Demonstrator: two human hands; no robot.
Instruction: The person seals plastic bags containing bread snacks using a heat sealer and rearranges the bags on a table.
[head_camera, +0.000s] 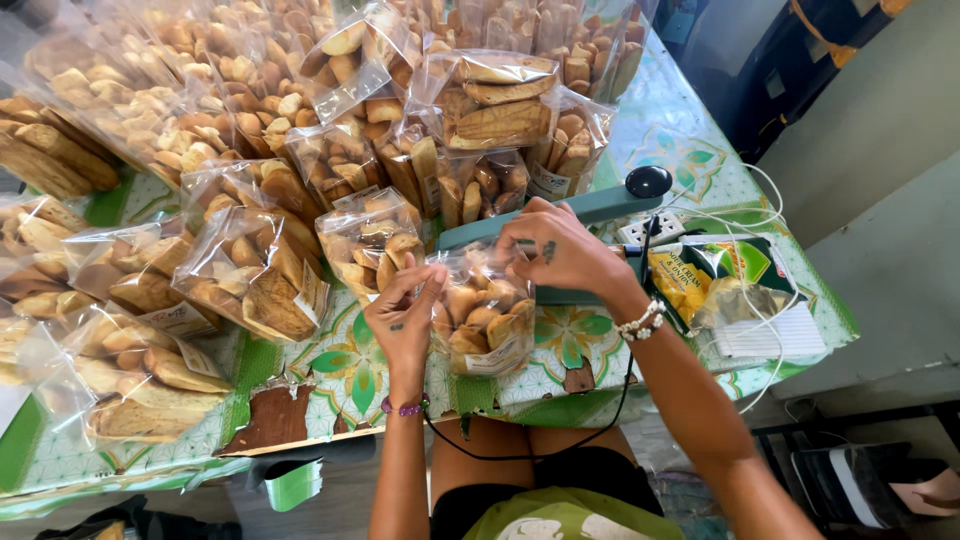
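Table (350, 375) w/ green floral cloth, torn at front edge. On it: many clear cookie bags (250, 270), teal sealer (590, 210), white power strip (645, 232), snack packet (715, 280), white paper (770, 335).

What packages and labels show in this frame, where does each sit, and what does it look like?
Clear bag of biscuits: table centre, between left hand and right hand; white label at its bottom.
Pile of clear biscuit bags: table's left and back; tan contents, some with small white labels.
Yellow-green snack packet: right of the hands, flat, glossy.
Teal heat sealer: behind the held bag, black knob.
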